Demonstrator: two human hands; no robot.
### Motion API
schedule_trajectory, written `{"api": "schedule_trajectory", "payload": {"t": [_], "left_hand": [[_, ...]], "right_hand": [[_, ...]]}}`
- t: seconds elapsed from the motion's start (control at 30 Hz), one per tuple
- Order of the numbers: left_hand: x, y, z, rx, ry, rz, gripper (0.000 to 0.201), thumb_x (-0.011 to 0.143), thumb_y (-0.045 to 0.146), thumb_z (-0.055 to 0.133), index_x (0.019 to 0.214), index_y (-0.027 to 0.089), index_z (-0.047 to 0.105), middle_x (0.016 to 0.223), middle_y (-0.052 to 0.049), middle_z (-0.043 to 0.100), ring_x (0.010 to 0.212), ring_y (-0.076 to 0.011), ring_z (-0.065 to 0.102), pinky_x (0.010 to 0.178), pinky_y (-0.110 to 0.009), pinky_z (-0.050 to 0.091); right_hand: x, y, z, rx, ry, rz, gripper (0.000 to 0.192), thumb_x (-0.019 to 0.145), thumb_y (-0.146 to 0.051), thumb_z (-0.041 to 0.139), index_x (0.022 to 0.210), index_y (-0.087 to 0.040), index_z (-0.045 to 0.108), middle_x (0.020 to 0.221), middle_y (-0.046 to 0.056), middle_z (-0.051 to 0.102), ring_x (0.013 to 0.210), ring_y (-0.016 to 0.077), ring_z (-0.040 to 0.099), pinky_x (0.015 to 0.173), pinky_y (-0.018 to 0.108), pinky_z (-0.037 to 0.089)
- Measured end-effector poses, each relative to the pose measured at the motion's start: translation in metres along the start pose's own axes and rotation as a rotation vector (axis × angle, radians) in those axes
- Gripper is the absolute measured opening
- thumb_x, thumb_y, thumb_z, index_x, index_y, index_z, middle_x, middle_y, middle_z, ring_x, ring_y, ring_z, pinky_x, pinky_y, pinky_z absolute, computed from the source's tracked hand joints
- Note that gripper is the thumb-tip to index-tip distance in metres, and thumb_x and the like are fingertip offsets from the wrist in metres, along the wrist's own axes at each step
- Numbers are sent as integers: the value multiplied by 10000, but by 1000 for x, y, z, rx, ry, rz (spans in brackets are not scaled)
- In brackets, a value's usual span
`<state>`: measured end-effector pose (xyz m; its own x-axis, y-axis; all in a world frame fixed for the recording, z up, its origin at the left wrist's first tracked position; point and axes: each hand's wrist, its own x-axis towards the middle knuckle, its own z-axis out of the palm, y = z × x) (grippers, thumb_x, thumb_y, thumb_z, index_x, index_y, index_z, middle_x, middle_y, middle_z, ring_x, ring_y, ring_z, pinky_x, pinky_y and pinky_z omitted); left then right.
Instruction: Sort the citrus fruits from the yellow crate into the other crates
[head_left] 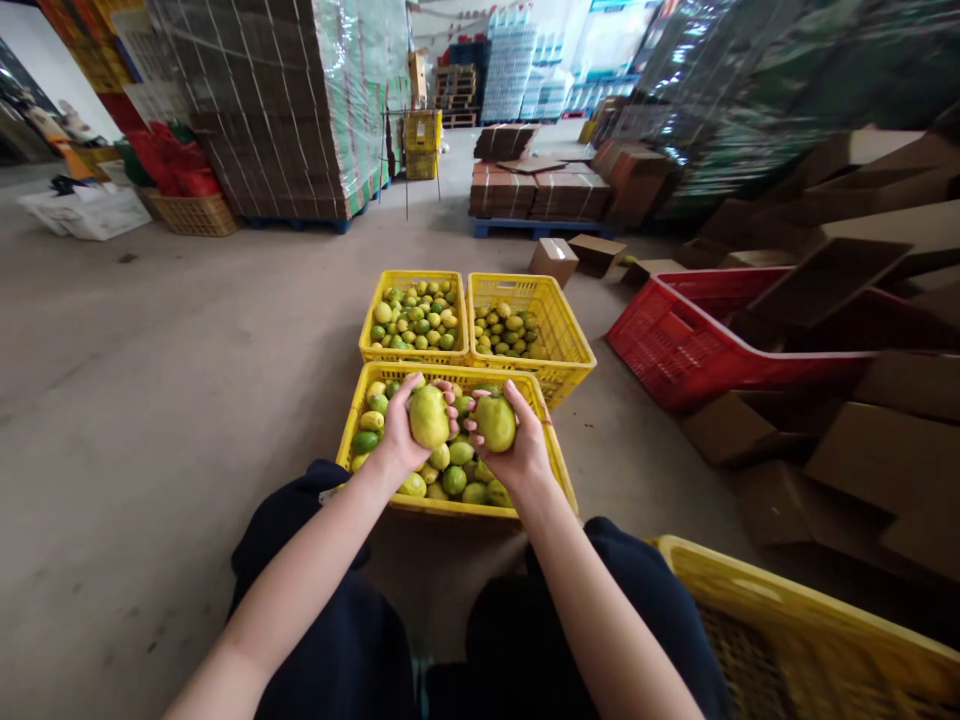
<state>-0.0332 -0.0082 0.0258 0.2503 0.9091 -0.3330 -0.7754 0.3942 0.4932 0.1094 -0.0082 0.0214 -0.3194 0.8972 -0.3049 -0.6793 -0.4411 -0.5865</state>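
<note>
My left hand (pixel 401 438) is wrapped round a yellow-green lemon (pixel 429 418). A second greenish-yellow lemon (pixel 496 422) rests in the curled fingers of my right hand (pixel 529 448). Both hands are side by side, a small gap between them, over the near yellow crate (pixel 559 462). That crate holds many lemons, from green to yellow, such as a green one (pixel 454 480); my hands hide part of them. Behind it stand two more yellow crates: the left crate (pixel 367 335) is well filled with lemons, and the right crate (pixel 570 335) has fruit mostly toward its left side.
At lower right, close to my leg, is another yellow crate (pixel 810 600). A red crate (pixel 667 335) stands on the right among loose cardboard boxes (pixel 885 470). Farther back are a pallet of flattened cartons (pixel 540 190) and tall wrapped stacks (pixel 262 110).
</note>
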Motion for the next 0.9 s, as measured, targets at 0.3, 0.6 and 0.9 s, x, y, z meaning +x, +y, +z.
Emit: {"api": "schedule_trajectory", "payload": {"t": [0.3, 0.6, 0.9], "left_hand": [[7, -5, -6, 190, -205, 61, 266, 724, 387, 625, 607, 158, 556, 539, 7, 520, 465, -109, 523, 450, -227, 428], [3, -4, -4, 297, -210, 10, 321, 759, 407, 596, 558, 162, 546, 509, -4, 519, 431, -110, 508, 439, -238, 426], [11, -8, -9, -37, -42, 71, 261, 758, 383, 663, 662, 188, 519, 702, -20, 631, 667, -148, 652, 647, -284, 548]], "right_hand": [[5, 8, -3, 18, -74, 21, 198, 689, -365, 652, 681, -175, 599, 569, 3, 592, 420, 107, 497, 317, 184, 310], [2, 8, -6, -13, -120, 30, 189, 653, -352, 652, 657, -167, 615, 551, 15, 604, 385, 118, 497, 299, 200, 300], [5, 10, -5, -92, 125, -227, 325, 721, -527, 684, 770, -207, 649, 713, 19, 657, 614, 162, 621, 457, 245, 474]]}}
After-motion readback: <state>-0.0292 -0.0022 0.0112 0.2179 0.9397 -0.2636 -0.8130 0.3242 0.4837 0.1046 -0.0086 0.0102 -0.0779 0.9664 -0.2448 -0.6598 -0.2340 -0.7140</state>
